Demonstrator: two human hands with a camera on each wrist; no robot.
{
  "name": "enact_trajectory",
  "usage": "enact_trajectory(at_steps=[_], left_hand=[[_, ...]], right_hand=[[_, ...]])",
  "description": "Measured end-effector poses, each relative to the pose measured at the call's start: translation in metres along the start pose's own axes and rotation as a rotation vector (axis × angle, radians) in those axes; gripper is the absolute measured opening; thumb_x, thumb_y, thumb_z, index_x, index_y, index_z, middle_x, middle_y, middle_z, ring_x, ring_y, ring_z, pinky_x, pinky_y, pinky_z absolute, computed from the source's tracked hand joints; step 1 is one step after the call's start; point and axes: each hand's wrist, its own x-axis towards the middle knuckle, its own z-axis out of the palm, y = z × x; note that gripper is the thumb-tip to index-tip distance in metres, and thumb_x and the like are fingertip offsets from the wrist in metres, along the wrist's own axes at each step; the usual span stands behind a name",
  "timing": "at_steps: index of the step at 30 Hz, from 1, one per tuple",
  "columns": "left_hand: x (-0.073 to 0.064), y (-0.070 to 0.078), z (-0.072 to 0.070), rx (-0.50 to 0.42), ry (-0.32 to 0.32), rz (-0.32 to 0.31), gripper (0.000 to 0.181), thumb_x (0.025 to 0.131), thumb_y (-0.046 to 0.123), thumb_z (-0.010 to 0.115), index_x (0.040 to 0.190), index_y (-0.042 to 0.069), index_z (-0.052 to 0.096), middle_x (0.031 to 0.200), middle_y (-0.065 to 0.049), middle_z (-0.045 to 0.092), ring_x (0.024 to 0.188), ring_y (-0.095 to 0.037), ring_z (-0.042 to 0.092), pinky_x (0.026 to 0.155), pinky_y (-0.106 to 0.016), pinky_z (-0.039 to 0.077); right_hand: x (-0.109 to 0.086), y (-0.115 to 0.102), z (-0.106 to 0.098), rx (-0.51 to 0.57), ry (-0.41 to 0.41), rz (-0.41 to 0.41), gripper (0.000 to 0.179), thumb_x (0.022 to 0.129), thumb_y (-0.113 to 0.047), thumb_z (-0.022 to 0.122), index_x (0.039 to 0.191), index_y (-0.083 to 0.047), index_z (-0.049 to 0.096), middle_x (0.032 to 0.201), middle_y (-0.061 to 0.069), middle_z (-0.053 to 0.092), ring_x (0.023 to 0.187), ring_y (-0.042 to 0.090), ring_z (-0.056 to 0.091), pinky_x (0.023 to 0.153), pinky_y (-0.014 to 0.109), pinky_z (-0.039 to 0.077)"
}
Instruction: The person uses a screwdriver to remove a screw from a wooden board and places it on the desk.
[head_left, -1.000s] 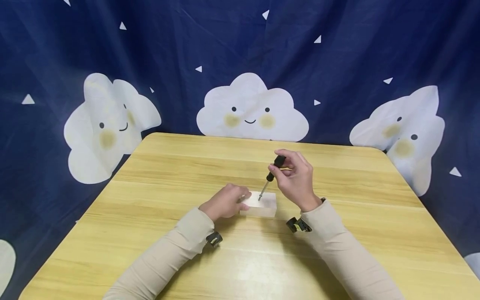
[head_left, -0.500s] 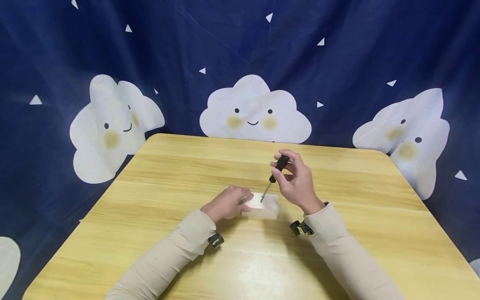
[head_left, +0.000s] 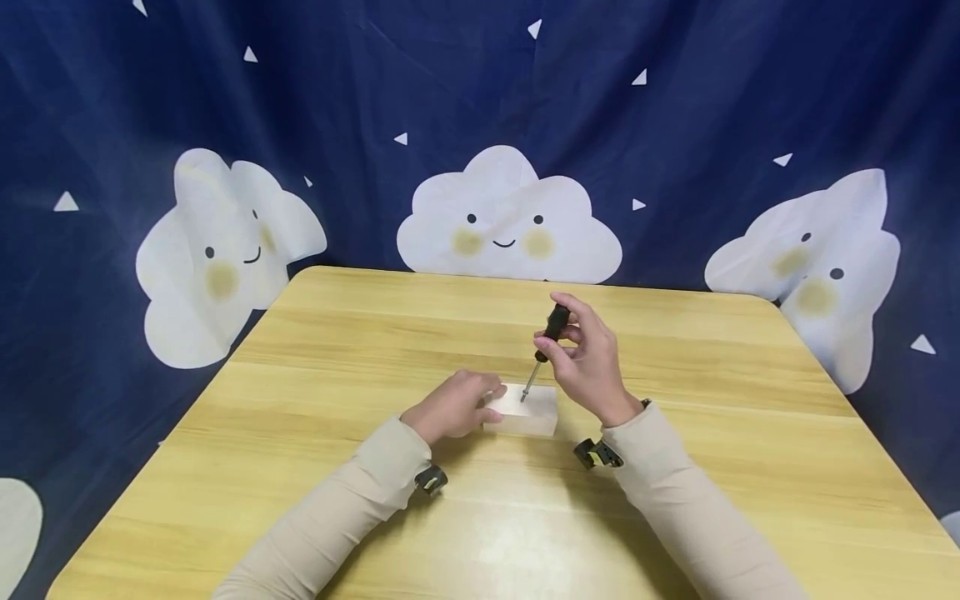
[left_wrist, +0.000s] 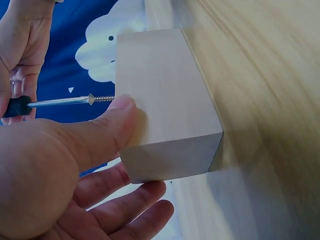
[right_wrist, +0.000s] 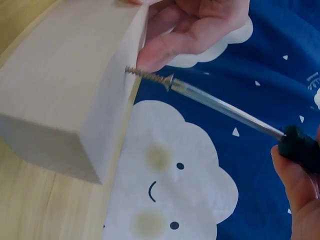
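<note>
A pale wooden block (head_left: 536, 410) lies on the table, its long side running left to right. My left hand (head_left: 455, 404) grips its left end, the thumb (left_wrist: 122, 112) on the near face and the other fingers on the end and far side. In my right hand (head_left: 592, 362) a screwdriver (head_left: 555, 327) with a black handle is pinched between thumb and fingers, tilted with its handle up and to the right. Its shaft (right_wrist: 225, 107) meets the head of a screw (right_wrist: 150, 76), which stands in the block's top with much of its thread showing.
The wooden table (head_left: 375, 333) has a light yellow grain and rounded far corners. Behind it hangs a dark blue curtain (head_left: 360, 100) with white smiling clouds. Each wrist wears a small black camera, one of them the left wrist camera (head_left: 431, 481).
The right hand's fingers have opened and closed round the screwdriver handle, which has shifted its tilt slightly. The left hand and the block stay in place; the whole view sways a little.
</note>
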Motion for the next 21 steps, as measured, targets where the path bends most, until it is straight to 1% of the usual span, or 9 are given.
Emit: enact_trajectory(at_steps=[3, 5, 7, 9, 13, 16, 18, 19, 21], left_hand=[[0.001, 0.000, 0.000, 0.007, -0.012, -0.017, 0.030, 0.086, 0.022, 0.075, 0.109, 0.006, 0.064, 0.101, -0.006, 0.067, 0.090, -0.018, 0.061, 0.084, -0.033, 0.051], [0.001, 0.000, 0.000, 0.007, -0.015, -0.024, 0.032, 0.087, 0.023, 0.074, 0.111, 0.006, 0.064, 0.103, -0.007, 0.067, 0.092, -0.019, 0.062, 0.085, -0.033, 0.051], [0.001, 0.001, 0.000, 0.007, -0.012, -0.026, 0.032, 0.087, 0.022, 0.074, 0.112, 0.006, 0.064, 0.104, -0.007, 0.067, 0.093, -0.019, 0.062, 0.086, -0.033, 0.051], [0.001, 0.001, 0.000, 0.006, -0.012, -0.029, 0.032, 0.087, 0.022, 0.075, 0.112, 0.005, 0.064, 0.104, -0.007, 0.067, 0.093, -0.019, 0.061, 0.086, -0.033, 0.051], [-0.002, 0.000, 0.003, 0.013, -0.030, -0.044, 0.032, 0.086, 0.023, 0.075, 0.111, 0.006, 0.064, 0.101, -0.005, 0.066, 0.090, -0.017, 0.060, 0.085, -0.032, 0.051], [-0.003, 0.001, 0.004, 0.012, -0.030, -0.050, 0.032, 0.086, 0.024, 0.075, 0.111, 0.007, 0.063, 0.100, -0.004, 0.066, 0.089, -0.016, 0.060, 0.085, -0.032, 0.051], [-0.001, 0.001, 0.003, 0.012, -0.023, -0.052, 0.032, 0.086, 0.024, 0.074, 0.111, 0.007, 0.063, 0.101, -0.004, 0.066, 0.089, -0.016, 0.060, 0.085, -0.031, 0.051], [0.000, 0.001, 0.003, 0.013, -0.020, -0.055, 0.033, 0.086, 0.024, 0.074, 0.112, 0.007, 0.063, 0.101, -0.004, 0.066, 0.090, -0.017, 0.060, 0.085, -0.032, 0.051], [0.001, 0.002, 0.002, 0.015, -0.020, -0.056, 0.033, 0.086, 0.024, 0.075, 0.112, 0.007, 0.063, 0.102, -0.004, 0.066, 0.090, -0.017, 0.060, 0.085, -0.032, 0.051]], right_hand=[[-0.001, 0.004, 0.001, 0.079, -0.049, 0.013, 0.061, 0.082, 0.018, 0.064, 0.137, 0.005, 0.041, 0.100, 0.027, 0.054, 0.081, 0.034, 0.069, 0.067, 0.023, 0.057], [0.000, 0.004, 0.001, 0.104, -0.054, 0.024, 0.060, 0.083, 0.018, 0.063, 0.137, 0.005, 0.041, 0.101, 0.028, 0.054, 0.083, 0.035, 0.069, 0.068, 0.024, 0.056], [0.000, 0.001, 0.002, 0.081, -0.032, 0.026, 0.059, 0.080, 0.018, 0.067, 0.134, 0.006, 0.045, 0.101, 0.028, 0.056, 0.083, 0.036, 0.069, 0.067, 0.024, 0.056], [0.001, -0.005, 0.003, 0.048, 0.011, 0.026, 0.058, 0.075, 0.019, 0.072, 0.128, 0.008, 0.051, 0.097, 0.028, 0.056, 0.082, 0.037, 0.067, 0.065, 0.025, 0.057], [0.002, -0.025, 0.004, -0.026, 0.099, -0.001, 0.053, 0.066, 0.019, 0.078, 0.114, 0.013, 0.057, 0.087, 0.027, 0.052, 0.071, 0.039, 0.061, 0.058, 0.024, 0.056], [0.005, -0.036, 0.004, -0.067, 0.136, -0.032, 0.049, 0.066, 0.022, 0.077, 0.110, 0.014, 0.058, 0.082, 0.025, 0.050, 0.065, 0.036, 0.059, 0.052, 0.022, 0.054], [0.007, -0.037, 0.003, -0.084, 0.146, -0.045, 0.048, 0.067, 0.023, 0.076, 0.111, 0.013, 0.058, 0.081, 0.025, 0.051, 0.064, 0.035, 0.060, 0.050, 0.022, 0.054], [0.008, -0.037, 0.003, -0.083, 0.147, -0.052, 0.048, 0.067, 0.024, 0.075, 0.111, 0.014, 0.058, 0.081, 0.025, 0.051, 0.063, 0.034, 0.060, 0.050, 0.022, 0.054], [0.007, -0.026, 0.002, -0.073, 0.140, -0.056, 0.049, 0.070, 0.022, 0.075, 0.115, 0.012, 0.058, 0.082, 0.024, 0.052, 0.064, 0.033, 0.060, 0.050, 0.022, 0.054]])
